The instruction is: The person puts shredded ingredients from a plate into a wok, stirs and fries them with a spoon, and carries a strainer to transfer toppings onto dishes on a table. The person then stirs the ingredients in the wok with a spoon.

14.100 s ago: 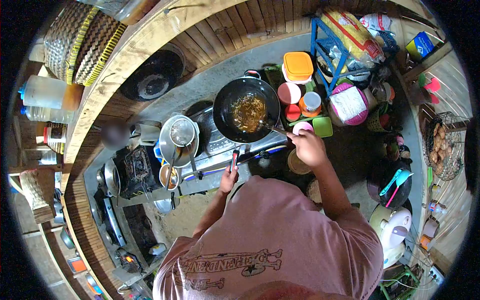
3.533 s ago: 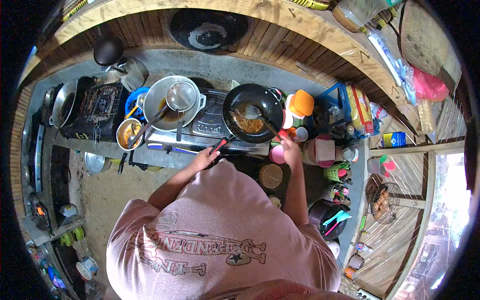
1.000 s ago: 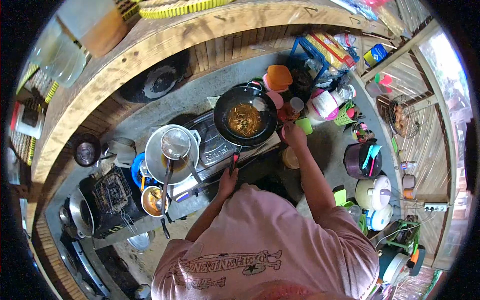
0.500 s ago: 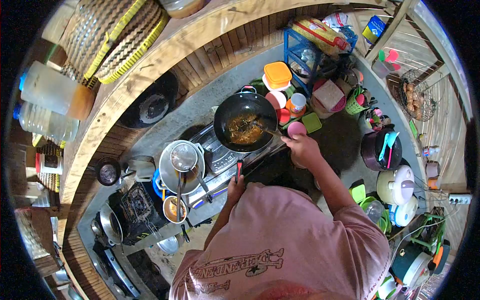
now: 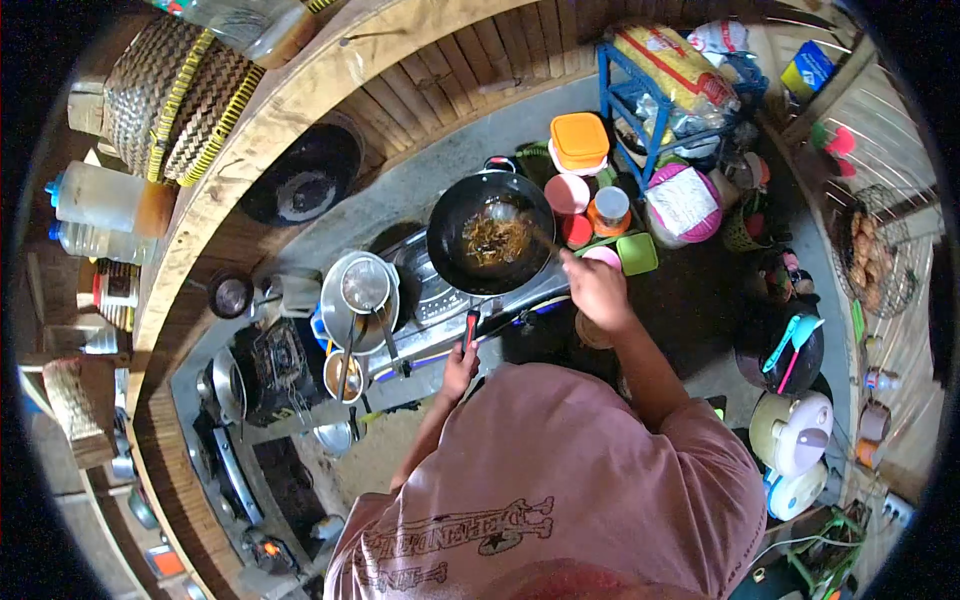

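A black wok [image 5: 450, 255] sits on the gas stove [image 5: 425, 285], with browned shredded food [image 5: 497, 240] in liquid inside it. My left hand [image 5: 460, 372] is closed around the wok's red and black handle [image 5: 471, 328]. My right hand [image 5: 598, 292] grips the handle of a spatula [image 5: 540, 238], whose blurred blade rests among the shreds on the wok's far side. Left of the wok, a strainer [image 5: 365, 286] lies over a large metal pot [image 5: 335, 318]. Below that pot stands a small saucepan [image 5: 345, 378] with a utensil across it.
Behind the wok, to the right, stand an orange-lidded container [image 5: 579, 140], a pink lid [image 5: 567, 194] and a clear-lidded jar [image 5: 611, 206]. A blue rack [image 5: 628, 120] bears packets. Farther right are a dark pot [image 5: 770, 350] and a rice cooker [image 5: 795, 430]. Another wok [image 5: 300, 180] hangs on the wall.
The spatula blade has shifted toward the far side of the wok, and the shreds are gathered differently. My right hand has moved slightly. The camera view has turned a little.
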Tool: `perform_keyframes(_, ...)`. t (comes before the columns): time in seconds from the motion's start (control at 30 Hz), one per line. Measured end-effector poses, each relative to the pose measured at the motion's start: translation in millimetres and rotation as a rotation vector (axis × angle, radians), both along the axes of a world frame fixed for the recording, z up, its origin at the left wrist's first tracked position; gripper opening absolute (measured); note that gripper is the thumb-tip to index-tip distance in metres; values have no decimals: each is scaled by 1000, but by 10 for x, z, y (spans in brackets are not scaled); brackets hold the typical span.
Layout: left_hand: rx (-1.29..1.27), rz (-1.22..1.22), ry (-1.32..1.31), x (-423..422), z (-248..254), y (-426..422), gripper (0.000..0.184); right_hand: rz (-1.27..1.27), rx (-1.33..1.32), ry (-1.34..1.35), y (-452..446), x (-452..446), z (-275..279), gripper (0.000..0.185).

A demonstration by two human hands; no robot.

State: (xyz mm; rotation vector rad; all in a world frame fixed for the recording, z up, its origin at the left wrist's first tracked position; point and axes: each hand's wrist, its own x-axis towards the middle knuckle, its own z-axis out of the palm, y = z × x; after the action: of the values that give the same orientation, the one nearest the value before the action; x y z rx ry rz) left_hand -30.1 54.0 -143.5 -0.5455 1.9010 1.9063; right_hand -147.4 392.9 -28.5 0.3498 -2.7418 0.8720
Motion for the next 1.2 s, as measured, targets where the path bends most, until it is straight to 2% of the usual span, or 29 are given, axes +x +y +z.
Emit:
perform_keyframes(0.07,-44,24,-24,34,44,102,28,-32,51,-9,79,-175,21,28)
perform_keyframes(0.13,-60,31,-19,50,15,162,27,-57,35,30,94,-365,-192,26)
perform_keyframes(0.2,-78,35,-18,94,8,212,27,-110,103,-123,43,-485,-302,27)
perform_keyframes(0.27,-46,36,-84,99,40,271,27,-88,20,-265,-76,-539,-429,28)
perform_keyframes(0.37,-53,35,-89,93,53,311,26,9,-128,-305,-231,-488,-567,29)
perform_keyframes(0.5,-42,54,-81,99,6,315,27,115,-91,-332,-160,-302,-216,28)
perform_keyframes(0.57,-40,65,-84,126,2,303,26,158,-170,-102,-29,-196,-173,30)
perform_keyframes(0.67,-36,73,-73,105,8,298,25,222,-109,-108,279,-24,194,34)
perform_keyframes(0.83,-10,97,-67,105,-14,288,25,296,86,-3,460,67,101,37)
perform_keyframes(0.97,-11,91,-61,122,-50,289,25,262,74,-14,288,32,-78,36)
perform_keyframes(1.1,-2,87,-43,155,-137,233,26,230,-38,36,416,21,161,38)
perform_keyframes(1.2,-4,103,-61,155,-116,266,25,250,-7,1,560,50,390,37)
